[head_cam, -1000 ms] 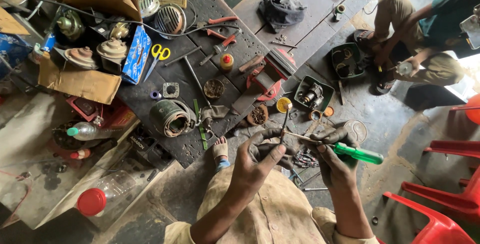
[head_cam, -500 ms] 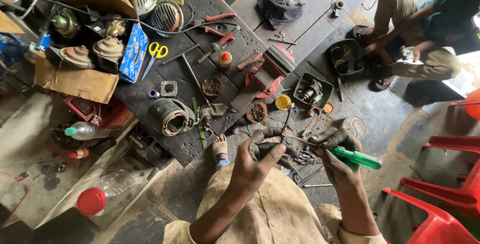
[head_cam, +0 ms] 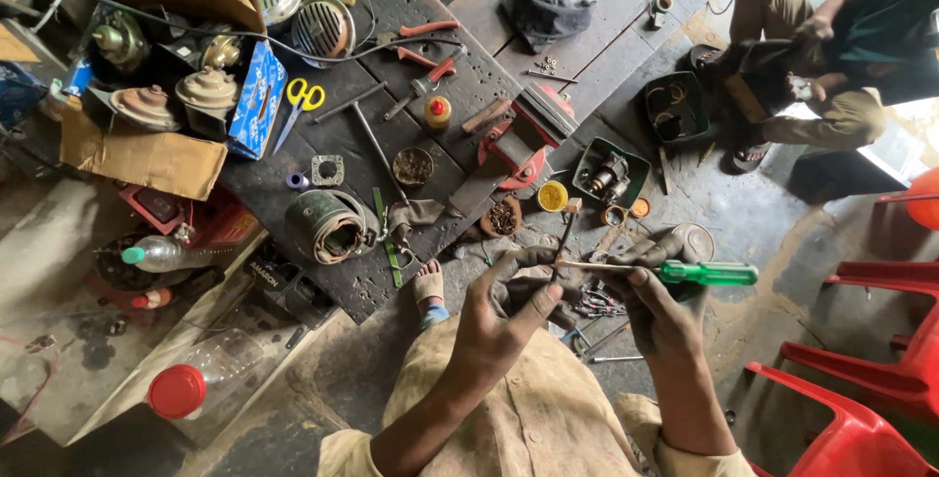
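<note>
Both-handed, green-handled screwdriver (head_cam: 685,272) in right hand (head_cam: 655,306)

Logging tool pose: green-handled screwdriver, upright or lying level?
Roughly level. The green-handled screwdriver lies crosswise in the right hand, its shaft pointing toward the left hand.

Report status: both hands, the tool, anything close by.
Right hand shut on screwdriver, green handle. Left hand pinching its shaft end. Loose parts on floor just beneath.
</note>
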The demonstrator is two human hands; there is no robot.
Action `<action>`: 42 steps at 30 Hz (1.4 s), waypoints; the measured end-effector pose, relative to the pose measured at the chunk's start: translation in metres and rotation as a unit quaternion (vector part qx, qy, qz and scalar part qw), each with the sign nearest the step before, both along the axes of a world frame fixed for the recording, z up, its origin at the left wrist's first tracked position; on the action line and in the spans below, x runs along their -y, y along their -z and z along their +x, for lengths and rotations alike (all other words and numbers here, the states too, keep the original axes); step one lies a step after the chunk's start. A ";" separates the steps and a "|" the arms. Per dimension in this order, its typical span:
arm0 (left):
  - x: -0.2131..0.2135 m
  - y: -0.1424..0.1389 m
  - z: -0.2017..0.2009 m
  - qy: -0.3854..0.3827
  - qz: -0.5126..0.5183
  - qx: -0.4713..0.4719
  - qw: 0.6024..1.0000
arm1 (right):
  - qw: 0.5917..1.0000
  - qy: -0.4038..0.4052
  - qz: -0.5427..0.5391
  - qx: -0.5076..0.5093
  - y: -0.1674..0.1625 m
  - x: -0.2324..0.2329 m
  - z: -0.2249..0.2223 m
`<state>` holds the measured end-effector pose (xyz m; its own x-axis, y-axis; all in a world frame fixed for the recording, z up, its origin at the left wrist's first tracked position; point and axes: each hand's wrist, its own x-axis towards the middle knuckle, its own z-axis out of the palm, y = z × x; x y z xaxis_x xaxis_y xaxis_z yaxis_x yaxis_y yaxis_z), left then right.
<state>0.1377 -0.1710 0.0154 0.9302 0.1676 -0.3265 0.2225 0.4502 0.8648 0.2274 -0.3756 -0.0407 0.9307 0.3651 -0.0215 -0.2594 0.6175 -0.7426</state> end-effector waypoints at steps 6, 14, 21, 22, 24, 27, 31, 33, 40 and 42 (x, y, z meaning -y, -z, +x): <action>-0.002 -0.003 -0.002 0.010 -0.030 0.008 0.999 | 0.999 0.005 -0.029 -0.015 -0.005 -0.006 0.000; -0.003 -0.003 -0.003 0.006 -0.010 0.005 1.000 | 0.998 0.011 -0.045 -0.031 -0.013 -0.009 -0.002; -0.006 -0.001 0.000 -0.008 -0.041 0.030 0.999 | 0.998 0.025 -0.054 -0.016 -0.014 -0.005 0.002; -0.006 -0.001 0.000 -0.005 -0.039 0.029 0.999 | 0.999 0.021 -0.043 -0.020 -0.014 -0.005 0.002; -0.006 -0.001 0.000 0.001 -0.035 0.026 0.999 | 0.999 0.016 -0.033 -0.022 -0.014 -0.006 0.000; -0.005 -0.001 0.001 0.003 -0.075 0.022 0.997 | 0.999 0.019 -0.047 -0.016 -0.013 -0.009 -0.002; -0.004 -0.001 0.001 0.002 -0.046 0.023 0.999 | 0.997 0.024 -0.069 -0.017 -0.013 -0.012 0.000; -0.005 -0.002 0.000 0.008 -0.049 0.022 0.999 | 0.997 0.025 -0.066 -0.015 -0.014 -0.012 0.002; -0.006 -0.001 0.001 0.001 -0.056 0.004 0.998 | 0.997 0.023 -0.065 -0.037 -0.017 -0.009 0.002; -0.006 -0.001 0.001 -0.003 -0.038 -0.004 0.999 | 0.997 0.023 -0.064 -0.033 -0.016 -0.011 0.002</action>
